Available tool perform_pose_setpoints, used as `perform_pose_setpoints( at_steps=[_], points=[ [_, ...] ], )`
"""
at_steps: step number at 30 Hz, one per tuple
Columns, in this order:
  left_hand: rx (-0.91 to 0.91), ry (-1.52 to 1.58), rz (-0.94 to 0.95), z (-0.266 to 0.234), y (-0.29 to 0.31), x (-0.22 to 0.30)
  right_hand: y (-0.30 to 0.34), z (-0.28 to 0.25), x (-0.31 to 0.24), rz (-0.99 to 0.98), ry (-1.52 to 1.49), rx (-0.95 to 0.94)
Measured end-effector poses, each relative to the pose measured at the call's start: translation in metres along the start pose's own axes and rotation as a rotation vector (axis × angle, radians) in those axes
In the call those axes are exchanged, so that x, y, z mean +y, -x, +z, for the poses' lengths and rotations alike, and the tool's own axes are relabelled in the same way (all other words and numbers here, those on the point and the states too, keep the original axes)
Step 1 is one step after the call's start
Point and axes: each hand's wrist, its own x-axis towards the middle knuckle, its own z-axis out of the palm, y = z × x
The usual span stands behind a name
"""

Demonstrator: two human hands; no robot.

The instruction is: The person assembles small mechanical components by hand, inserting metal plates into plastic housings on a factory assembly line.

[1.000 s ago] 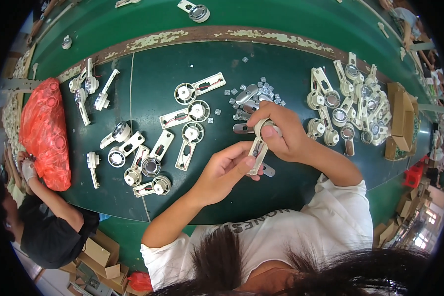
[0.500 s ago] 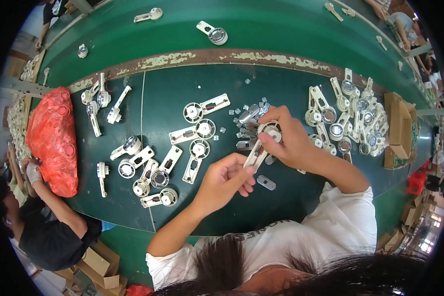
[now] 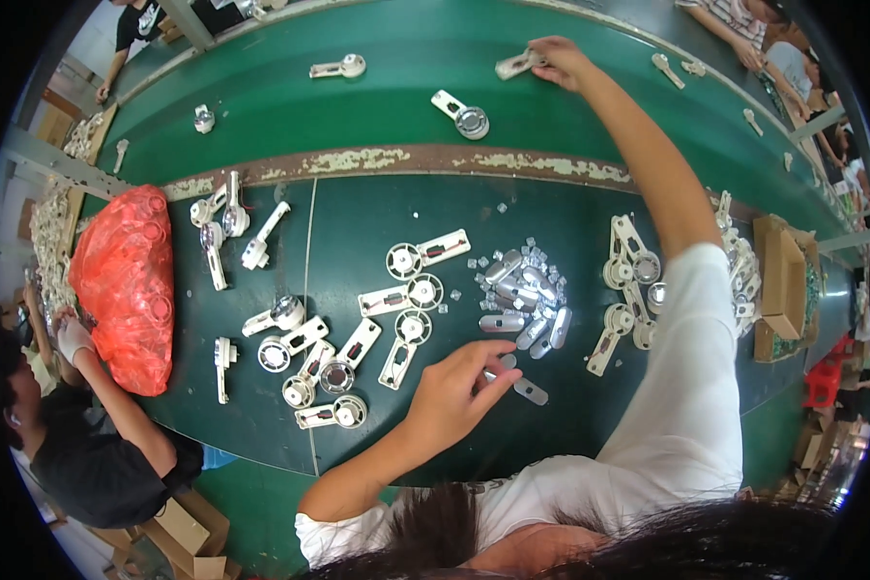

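Head view, then, taking the clock from its centre: out at one o'clock the right hand [image 3: 559,66] is at full stretch over the green belt [image 3: 396,126], and yes, it has a pale part [image 3: 515,64] pinched tight in its fingertips! Handle end points toward nine; whether it touches the belt, I can't tell. Two more parts lie loose on that belt nearby, a pale one [image 3: 338,67] at eleven and one with a shiny disc [image 3: 471,122] at twelve.

Down at six, the left hand [image 3: 454,391] sits low over the dark table [image 3: 425,203], fingers curled, thumb a narrow gap off them. There's a glint of metal in that gap, but gripped or just lying behind? Can't tell from here. Just off the thumb, at about half past four, a silver plate [image 3: 530,391] lies flat on the table.

Over toward three, a pile of silver plates [image 3: 534,333], with small clear squares [image 3: 529,256] scattered at its upper edge. Further out at three, a heap of parts [image 3: 744,280], partly behind the right arm, and beyond it an open carton [image 3: 783,295]. Close to centre, three ringed parts [image 3: 442,247]; a looser cluster [image 3: 338,377] at eight. And at nine, the bulging red bag [image 3: 121,290], a co-worker's gloved hand [image 3: 74,338] at its near side!
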Motion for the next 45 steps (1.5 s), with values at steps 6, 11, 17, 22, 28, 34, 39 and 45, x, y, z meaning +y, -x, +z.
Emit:
perform_pose_setpoints(
  at_steps=[6, 11, 17, 22, 28, 34, 39, 45],
  points=[
    [0.115, -0.377, 0.253, -0.004, 0.004, -0.005, 0.018, 0.017, 0.014, -0.415, 0.658, 0.518],
    [-0.030, -0.628, 0.370, -0.016, 0.000, 0.000, 0.267, 0.009, 0.026, -1.256, 1.190, -0.231],
    [-0.059, -0.774, 0.343, -0.010, 0.004, -0.008, 0.339, -0.006, 0.072, -0.979, 1.056, -0.259],
    [0.012, -0.660, 0.275, -0.019, 0.000, -0.008, 0.339, -0.007, 0.069, -0.903, 0.806, -0.387],
    [0.091, 0.155, -0.121, -0.019, 0.000, 0.005, 0.344, -0.011, 0.053, -0.378, 0.524, -0.387],
    [0.162, 1.017, -0.415, -0.016, -0.004, -0.003, 0.341, -0.011, 0.050, -0.350, 0.542, -0.405],
    [0.112, 1.190, -0.499, -0.015, -0.003, 0.004, 0.338, -0.015, 0.053, -0.312, 0.517, -0.318],
    [0.036, 0.984, -0.326, -0.011, 0.002, -0.009, 0.345, -0.013, 0.046, -0.362, 0.396, -0.420]
  ],
)
